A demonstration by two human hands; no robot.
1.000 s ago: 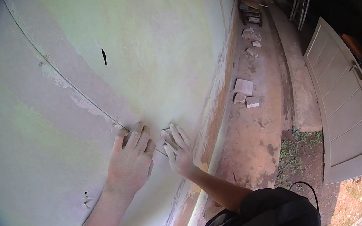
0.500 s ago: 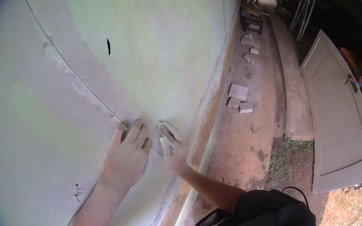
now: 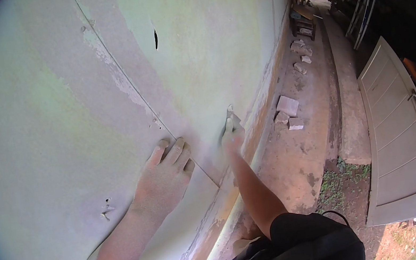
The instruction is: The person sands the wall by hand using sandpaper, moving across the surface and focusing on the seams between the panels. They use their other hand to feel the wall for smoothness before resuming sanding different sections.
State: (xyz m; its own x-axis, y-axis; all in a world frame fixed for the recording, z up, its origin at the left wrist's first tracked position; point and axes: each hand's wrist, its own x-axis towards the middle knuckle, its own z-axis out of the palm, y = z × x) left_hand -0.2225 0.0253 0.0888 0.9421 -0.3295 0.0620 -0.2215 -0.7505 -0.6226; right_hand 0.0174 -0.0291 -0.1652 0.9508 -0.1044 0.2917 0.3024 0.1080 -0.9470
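A pale green and grey wall (image 3: 195, 46) fills the left and centre of the view, and a thin dark seam (image 3: 128, 80) runs down it at a slant. My left hand (image 3: 164, 178) rests against the wall with its fingers apart, fingertips at the seam, holding nothing. To its right, near the wall's lower edge, my right hand (image 3: 233, 139) is closed around a small flat object (image 3: 233, 116) against the wall. Dust and my fingers keep me from making out what it is. A narrow dark hole (image 3: 156, 39) shows higher up.
Broken pale blocks (image 3: 288, 105) lie on the concrete floor (image 3: 289, 171) along the wall. A light-coloured door (image 3: 400, 139) leans at the right. Stones and a small wooden stand (image 3: 303, 28) are farther back, with long poles (image 3: 363, 7) beside them.
My right hand has moved up and right along the wall, away from the seam, with the object. My left hand stays at the seam. The view has shifted, moving the scene slightly right.
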